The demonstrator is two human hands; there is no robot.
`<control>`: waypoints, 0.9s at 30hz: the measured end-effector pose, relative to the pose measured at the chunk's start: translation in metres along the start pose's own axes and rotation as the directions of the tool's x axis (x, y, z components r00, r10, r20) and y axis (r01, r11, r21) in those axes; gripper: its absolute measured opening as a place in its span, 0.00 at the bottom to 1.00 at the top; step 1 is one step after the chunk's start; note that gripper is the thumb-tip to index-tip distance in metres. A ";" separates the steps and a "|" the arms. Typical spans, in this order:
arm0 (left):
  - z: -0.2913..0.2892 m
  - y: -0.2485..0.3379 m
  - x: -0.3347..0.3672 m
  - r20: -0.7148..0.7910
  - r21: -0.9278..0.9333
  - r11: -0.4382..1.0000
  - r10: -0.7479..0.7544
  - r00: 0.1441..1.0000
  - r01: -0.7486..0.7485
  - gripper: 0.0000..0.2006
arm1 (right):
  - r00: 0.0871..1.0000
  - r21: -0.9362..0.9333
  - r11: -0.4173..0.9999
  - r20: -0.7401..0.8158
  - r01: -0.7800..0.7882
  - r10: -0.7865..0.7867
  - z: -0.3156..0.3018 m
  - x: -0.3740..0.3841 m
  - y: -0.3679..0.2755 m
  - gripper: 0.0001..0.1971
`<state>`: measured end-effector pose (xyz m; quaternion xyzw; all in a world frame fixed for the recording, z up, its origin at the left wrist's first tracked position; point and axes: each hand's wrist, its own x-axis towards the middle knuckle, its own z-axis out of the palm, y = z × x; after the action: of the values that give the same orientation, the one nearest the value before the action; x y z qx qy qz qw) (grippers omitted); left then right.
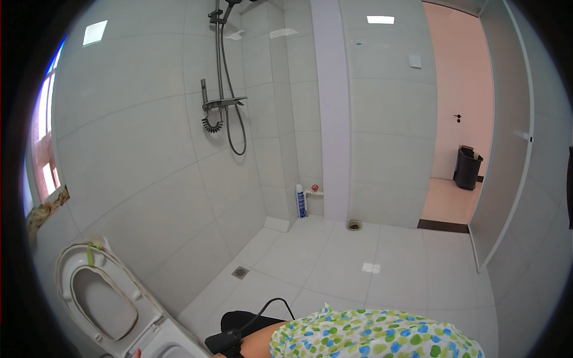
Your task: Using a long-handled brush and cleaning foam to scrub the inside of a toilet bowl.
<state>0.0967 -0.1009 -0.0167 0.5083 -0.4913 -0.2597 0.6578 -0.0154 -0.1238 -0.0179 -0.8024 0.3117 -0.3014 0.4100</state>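
Currently, the toilet [156, 339] stands at lower left with its seat [116, 273] raised, but further progress there is not visible, because the view's lower edge crops your left hand [138, 354] and right hand [219, 355], their grip indeterminable, while your patterned sleeve [376, 334] and a black cable [276, 299] obstruct the tiled floor [340, 262] before the drain [240, 272].

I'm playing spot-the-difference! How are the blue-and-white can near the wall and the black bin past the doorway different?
The slim, cylindrical blue-and-white can is brightly coloured; the black, open-topped bin is dark. The can is narrow; the bin is wider. The can stands near a red valve, while the bin stands beyond the brown doorsill. Both stand upright.
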 end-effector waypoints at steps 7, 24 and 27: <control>-0.003 -0.005 0.001 0.102 -0.046 0.999 -0.005 0.995 0.009 0.21 | 0.998 0.106 0.993 -0.035 -0.053 0.057 -0.012 -0.005 -0.009 0.15; 0.017 0.042 -0.012 0.011 -0.069 0.991 -0.113 0.994 0.114 0.15 | 0.992 0.158 0.979 0.052 -0.125 0.118 -0.007 -0.005 -0.004 0.14; 0.018 0.040 -0.012 -0.011 -0.054 0.995 -0.090 0.996 0.089 0.15 | 0.996 0.165 0.982 0.007 -0.092 0.092 0.003 -0.002 0.005 0.12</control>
<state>0.0692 -0.0844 0.0162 0.5138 -0.4566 -0.2987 0.6621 -0.0156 -0.1230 -0.0239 -0.7503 0.3224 -0.3072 0.4886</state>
